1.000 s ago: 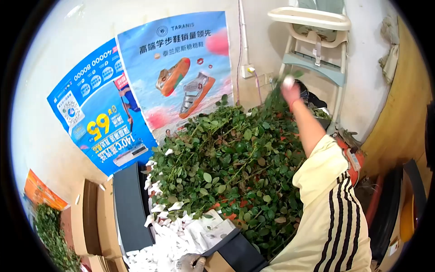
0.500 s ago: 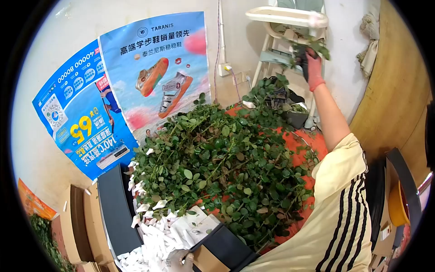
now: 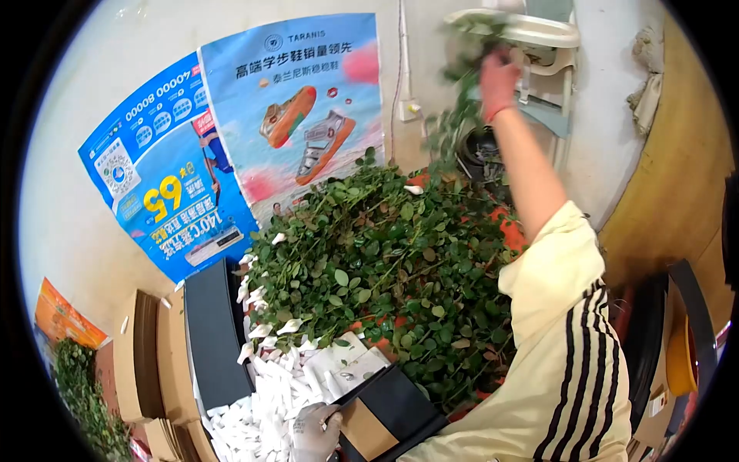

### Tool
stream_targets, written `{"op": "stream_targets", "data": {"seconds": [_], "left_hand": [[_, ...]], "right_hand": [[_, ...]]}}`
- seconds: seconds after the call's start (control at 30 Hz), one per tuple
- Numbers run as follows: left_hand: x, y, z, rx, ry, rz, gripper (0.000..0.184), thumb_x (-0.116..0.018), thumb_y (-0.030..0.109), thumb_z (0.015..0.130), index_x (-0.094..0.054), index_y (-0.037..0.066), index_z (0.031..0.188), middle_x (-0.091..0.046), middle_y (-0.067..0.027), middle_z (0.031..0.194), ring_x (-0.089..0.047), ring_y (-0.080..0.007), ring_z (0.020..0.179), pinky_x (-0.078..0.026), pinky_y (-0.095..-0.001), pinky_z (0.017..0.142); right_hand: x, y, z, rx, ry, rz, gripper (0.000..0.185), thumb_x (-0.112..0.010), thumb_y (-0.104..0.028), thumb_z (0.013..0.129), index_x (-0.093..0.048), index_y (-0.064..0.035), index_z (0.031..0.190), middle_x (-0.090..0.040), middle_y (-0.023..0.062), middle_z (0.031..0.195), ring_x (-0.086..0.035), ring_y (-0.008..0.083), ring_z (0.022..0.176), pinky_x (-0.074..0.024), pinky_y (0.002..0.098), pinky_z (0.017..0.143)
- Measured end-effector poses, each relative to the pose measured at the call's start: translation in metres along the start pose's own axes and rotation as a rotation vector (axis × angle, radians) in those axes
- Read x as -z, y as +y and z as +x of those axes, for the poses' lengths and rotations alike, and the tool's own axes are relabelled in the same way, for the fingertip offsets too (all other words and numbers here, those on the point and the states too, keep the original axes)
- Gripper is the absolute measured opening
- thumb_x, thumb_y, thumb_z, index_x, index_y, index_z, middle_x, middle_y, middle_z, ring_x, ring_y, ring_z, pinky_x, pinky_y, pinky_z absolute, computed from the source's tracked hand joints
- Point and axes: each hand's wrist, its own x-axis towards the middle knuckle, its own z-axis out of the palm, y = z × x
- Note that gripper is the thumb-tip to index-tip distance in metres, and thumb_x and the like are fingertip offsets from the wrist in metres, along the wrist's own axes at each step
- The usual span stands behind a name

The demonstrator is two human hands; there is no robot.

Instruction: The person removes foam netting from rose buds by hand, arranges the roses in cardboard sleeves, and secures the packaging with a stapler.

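Observation:
My right hand, in a pink and dark glove, is raised at the upper right, closed around leafy stems that hang down blurred by motion. Below it spreads a big heap of green leafy stems, rose-like, several with white-wrapped heads along the left side. My left hand, in a whitish glove, is low in the view with its fingers curled beside a black box with a tan panel. What those fingers hold is hidden. Loose white tapered sleeves lie in a pile beside it.
A pale high chair stands against the wall behind my right hand, near a dark container. Posters cover the wall. Cardboard pieces and a black panel stand at left. More foliage lies at far left.
My right hand has swung left with the stems, which now hang down over the heap's far edge. The view has shifted slightly left. My left hand stays beside the black box.

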Motion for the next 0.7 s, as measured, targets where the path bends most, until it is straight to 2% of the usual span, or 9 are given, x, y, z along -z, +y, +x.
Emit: {"op": "stream_targets", "data": {"seconds": [0.03, 0.07, 0.1, 0.13, 0.23, 0.43, 0.53, 0.6, 0.7], "left_hand": [[0.001, 0.003, -0.003, 0.018, 0.002, 0.003, 0.018, -0.063, 0.017, 0.074, -0.068, 0.003, 0.084, -0.065, -0.0133, 0.078, -0.061, -0.0304, 0.076, -0.047, -0.0379, 0.071], [0.002, 0.01, -0.002, 0.034, 0.019, 0.016, 0.017, -0.063, 0.017, 0.074, -0.067, 0.003, 0.083, -0.065, -0.0135, 0.079, -0.061, -0.0309, 0.078, -0.047, -0.038, 0.072], [0.003, 0.015, 0.0, 0.044, 0.035, 0.029, 0.017, -0.063, 0.016, 0.074, -0.067, 0.003, 0.083, -0.065, -0.0136, 0.081, -0.061, -0.0315, 0.079, -0.047, -0.0381, 0.073], [0.003, 0.015, 0.004, 0.051, 0.041, 0.028, 0.017, -0.063, 0.016, 0.074, -0.067, 0.003, 0.083, -0.065, -0.0136, 0.081, -0.061, -0.0315, 0.079, -0.047, -0.0381, 0.073], [0.006, 0.014, 0.005, -0.046, 0.053, 0.047, 0.016, -0.059, 0.014, 0.076, -0.067, 0.003, 0.086, -0.062, -0.0141, 0.079, -0.059, -0.032, 0.074, -0.047, -0.0388, 0.07], [0.025, 0.01, 0.019, -0.029, -0.141, -0.059, 0.019, -0.056, 0.015, 0.081, -0.066, 0.003, 0.092, -0.065, -0.014, 0.085, -0.061, -0.0308, 0.082, -0.048, -0.0381, 0.074], [0.026, -0.001, 0.024, 0.005, -0.224, -0.104, 0.019, -0.055, 0.015, 0.082, -0.066, 0.004, 0.092, -0.065, -0.0131, 0.086, -0.061, -0.0305, 0.082, -0.048, -0.0376, 0.073], [0.028, 0.001, 0.025, 0.035, -0.22, -0.094, 0.019, -0.055, 0.017, 0.083, -0.066, 0.005, 0.093, -0.065, -0.0122, 0.086, -0.061, -0.0299, 0.082, -0.048, -0.0372, 0.074], [0.023, -0.01, 0.022, 0.036, -0.21, -0.171, 0.02, -0.059, 0.018, 0.083, -0.065, 0.003, 0.095, -0.065, -0.013, 0.089, -0.061, -0.03, 0.084, -0.048, -0.0368, 0.075]], "right_hand": [[0.008, -0.013, 0.018, 0.036, 0.211, 0.214, 0.024, -0.051, -0.021, 0.086, -0.062, 0.0006, 0.092, -0.064, 0.0147, 0.081, -0.059, 0.028, 0.073, -0.0456, 0.039, 0.068], [0.022, -0.027, 0.031, 0.078, 0.099, 0.667, 0.018, -0.054, -0.015, 0.086, -0.06, 0.0013, 0.087, -0.061, 0.0084, 0.075, -0.053, 0.0177, 0.068, -0.0442, 0.0343, 0.064], [0.032, -0.033, 0.041, 0.106, 0.077, 0.708, 0.023, -0.056, -0.008, 0.083, -0.056, 0.0016, 0.104, -0.06, 0.0053, 0.094, -0.055, 0.0163, 0.085, -0.0453, 0.0293, 0.076], [0.028, -0.028, 0.061, 0.262, 0.266, 0.6, 0.023, -0.059, -0.009, 0.081, -0.057, 0.0007, 0.102, -0.062, 0.0058, 0.094, -0.057, 0.017, 0.083, -0.0457, 0.029, 0.077], [0.026, -0.032, 0.042, 0.716, 0.119, 0.184, 0.024, -0.058, -0.008, 0.081, -0.057, -0.0005, 0.103, -0.063, 0.007, 0.096, -0.058, 0.0182, 0.083, -0.0457, 0.0303, 0.076], [-0.031, -0.104, -0.09, 1.172, -0.607, 0.571, 0.025, -0.061, -0.006, 0.076, -0.058, -0.0062, 0.1, -0.06, 0.0093, 0.099, -0.058, 0.0212, 0.075, -0.047, 0.0317, 0.067], [-0.077, -0.116, -0.191, 1.558, -0.691, 0.144, 0.036, -0.058, -0.005, 0.073, -0.055, -0.0114, 0.109, -0.054, 0.0099, 0.111, -0.059, 0.0268, 0.076, -0.0496, 0.0345, 0.07], [-0.111, -0.107, -0.27, 1.509, -1.263, -0.127, 0.046, -0.051, -0.003, 0.07, -0.05, -0.0132, 0.115, -0.053, 0.0105, 0.111, -0.059, 0.023, 0.087, -0.0482, 0.0299, 0.074], [-0.139, -0.088, -0.392, 1.629, -1.429, -0.036, 0.042, -0.047, -0.006, 0.074, -0.051, -0.0135, 0.116, -0.053, 0.0106, 0.11, -0.06, 0.0227, 0.077, -0.0484, 0.031, 0.071]]}}
